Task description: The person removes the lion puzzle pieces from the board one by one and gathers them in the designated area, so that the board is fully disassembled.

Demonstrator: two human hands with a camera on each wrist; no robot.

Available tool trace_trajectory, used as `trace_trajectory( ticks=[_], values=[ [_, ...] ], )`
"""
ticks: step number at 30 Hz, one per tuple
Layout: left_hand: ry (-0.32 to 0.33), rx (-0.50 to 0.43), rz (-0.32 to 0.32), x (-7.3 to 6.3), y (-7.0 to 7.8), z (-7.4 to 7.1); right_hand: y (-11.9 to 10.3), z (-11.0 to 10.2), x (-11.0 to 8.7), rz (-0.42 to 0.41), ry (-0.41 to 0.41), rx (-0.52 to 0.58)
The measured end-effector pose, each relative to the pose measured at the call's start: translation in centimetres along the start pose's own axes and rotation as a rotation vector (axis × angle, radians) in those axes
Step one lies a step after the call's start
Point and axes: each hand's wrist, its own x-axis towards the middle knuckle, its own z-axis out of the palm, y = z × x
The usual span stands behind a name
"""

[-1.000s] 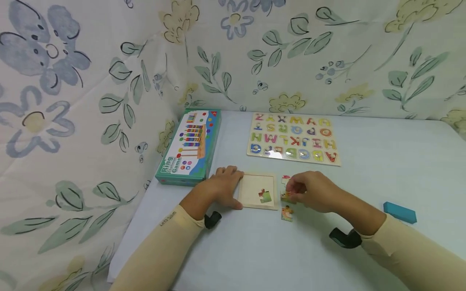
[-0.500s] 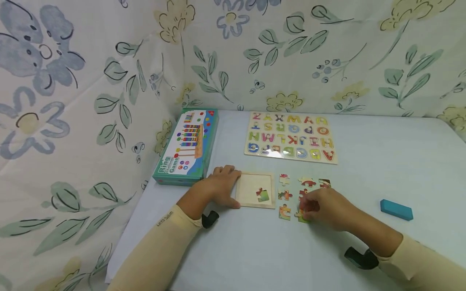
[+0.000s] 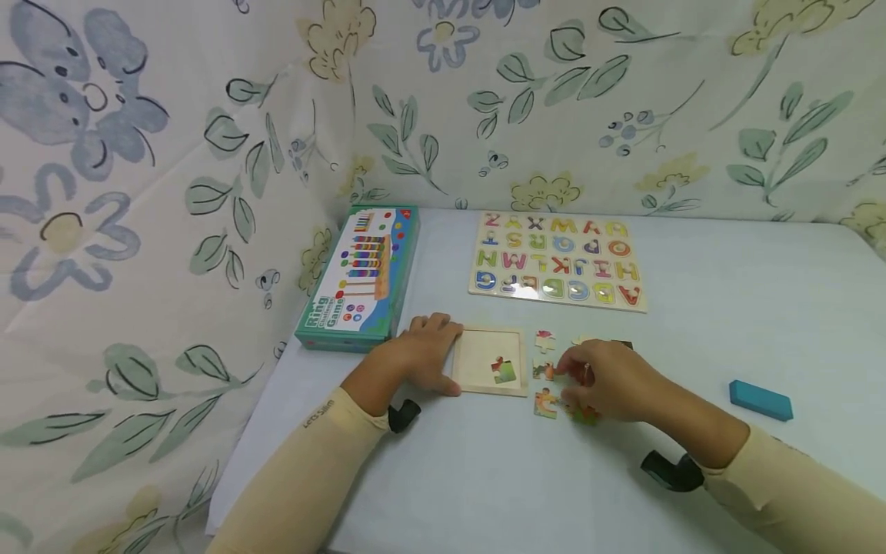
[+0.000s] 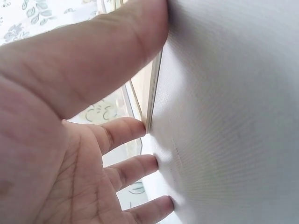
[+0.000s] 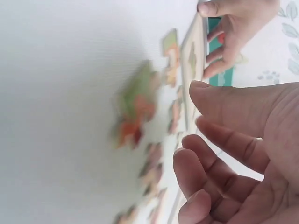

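A shallow wooden puzzle tray (image 3: 484, 346) lies mid-table with one jigsaw piece (image 3: 504, 371) in its lower right part. My left hand (image 3: 427, 355) spans the tray's left side, thumb at the near corner and a fingertip at the far one; its fingers are fairly straight in the left wrist view. Right of the tray stands a column of loose jigsaw pieces (image 3: 545, 402). My right hand (image 3: 612, 381) hovers over further pieces, partly hiding them. In the right wrist view its thumb and bent fingers are apart with nothing between them, beside a blurred green-and-red piece (image 5: 135, 100).
Behind the tray lies an alphabet peg board (image 3: 557, 261). A green ring game box (image 3: 360, 277) stands at the back left, close to my left hand. A teal block (image 3: 761, 401) sits at the right. Floral cloth (image 3: 443, 115) hangs behind the table.
My right hand moved from the column beside the tray rightward to the farther pieces, then slightly back left. My left hand stays at the tray. The piece in the tray has not moved.
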Motion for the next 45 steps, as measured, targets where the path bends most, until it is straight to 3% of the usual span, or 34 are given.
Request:
trace_trajectory(
  ticks=[9,14,21,27,34,40,45],
  values=[
    [0.000,-0.009,0.010,0.3,0.3,0.2,-2.5,1.1,4.3,-0.049,-0.042,-0.066],
    [-0.007,-0.006,0.015,0.5,0.8,0.2,-3.0,2.1,5.4,-0.067,-0.053,-0.102],
    [-0.019,0.000,0.021,0.8,1.2,0.1,-3.1,2.5,5.6,-0.048,-0.058,-0.060],
    [-0.013,0.015,0.028,0.9,0.9,0.0,-3.1,2.6,5.4,-0.022,-0.032,0.103],
    [-0.018,0.011,0.024,1.2,0.4,0.0,-1.6,0.8,3.2,-0.038,0.029,0.212],
    [-0.011,0.002,0.007,0.8,-0.4,0.0,1.5,-1.5,-0.8,0.061,0.042,0.222],
    [0.002,0.004,0.002,0.3,-1.2,-0.2,4.5,-1.2,-3.5,0.141,0.016,0.259]
  ],
)
